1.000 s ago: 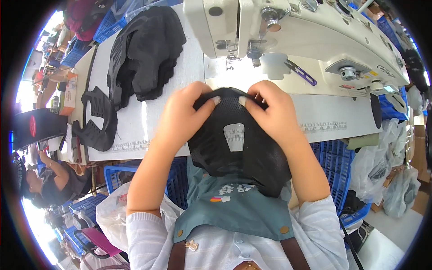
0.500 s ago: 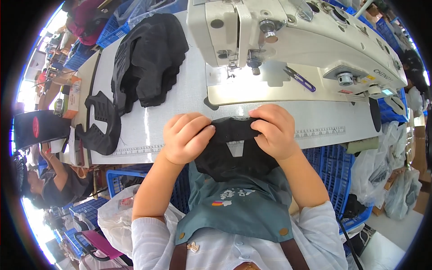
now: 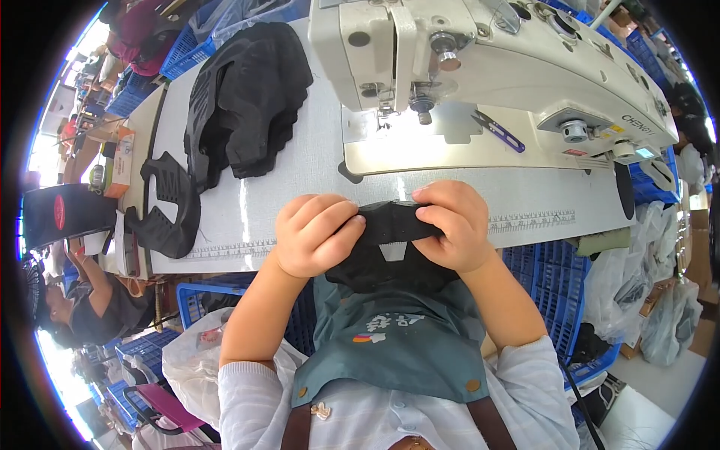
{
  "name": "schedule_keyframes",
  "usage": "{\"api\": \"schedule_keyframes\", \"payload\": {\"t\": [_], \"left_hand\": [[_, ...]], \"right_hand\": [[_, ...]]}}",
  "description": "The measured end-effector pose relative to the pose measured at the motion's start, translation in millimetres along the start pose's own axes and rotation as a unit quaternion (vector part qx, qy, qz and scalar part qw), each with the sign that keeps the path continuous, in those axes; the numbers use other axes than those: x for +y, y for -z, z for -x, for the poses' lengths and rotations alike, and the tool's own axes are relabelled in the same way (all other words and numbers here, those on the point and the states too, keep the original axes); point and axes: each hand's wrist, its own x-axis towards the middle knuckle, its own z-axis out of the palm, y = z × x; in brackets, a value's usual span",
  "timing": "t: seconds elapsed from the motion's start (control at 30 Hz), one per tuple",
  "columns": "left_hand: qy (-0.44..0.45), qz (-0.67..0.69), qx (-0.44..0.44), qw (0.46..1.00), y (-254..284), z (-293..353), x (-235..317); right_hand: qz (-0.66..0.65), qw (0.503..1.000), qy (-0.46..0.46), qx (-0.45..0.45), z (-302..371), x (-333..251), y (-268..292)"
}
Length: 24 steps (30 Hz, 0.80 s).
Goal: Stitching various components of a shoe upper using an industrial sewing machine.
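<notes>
Between my two hands a black shoe upper (image 3: 394, 223) is stretched at the table's front edge, its lower part hanging over my apron. My left hand (image 3: 316, 234) is closed on its left end, thumb on top. The right end is pinched by my right hand (image 3: 454, 223). A pale patch of table shows through a gap in the piece. More black uppers lie to the left: a thick stack (image 3: 251, 97) and a single curved one (image 3: 171, 206). Beyond my hands stands a white sewing machine (image 3: 480, 67), its needle area lit.
Purple-handled thread snips (image 3: 500, 132) rest on the machine bed. A printed ruler strip (image 3: 532, 220) runs along the table's front edge. Blue crates (image 3: 546, 292) and plastic bags (image 3: 626, 277) stand below right. Another person (image 3: 97, 300) sits at far left.
Both hands have come down slightly toward me with the shoe upper. Its top edge is now folded or tilted differently, and its lower part looks more bunched.
</notes>
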Motion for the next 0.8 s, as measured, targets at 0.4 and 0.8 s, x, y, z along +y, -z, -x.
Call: {"api": "schedule_keyframes", "payload": {"t": [0.4, 0.8], "left_hand": [[-0.002, 0.007, 0.0, 1.0, 0.5, -1.4, 1.0], [-0.001, 0.01, -0.003, 1.0, 0.3, 0.9, 2.7]], "right_hand": [[-0.004, 1.0, 0.008, -0.009, 2.6, 1.7, 0.0], [-0.011, 1.0, 0.012, -0.013, 1.8, -2.0, 1.5]]}}
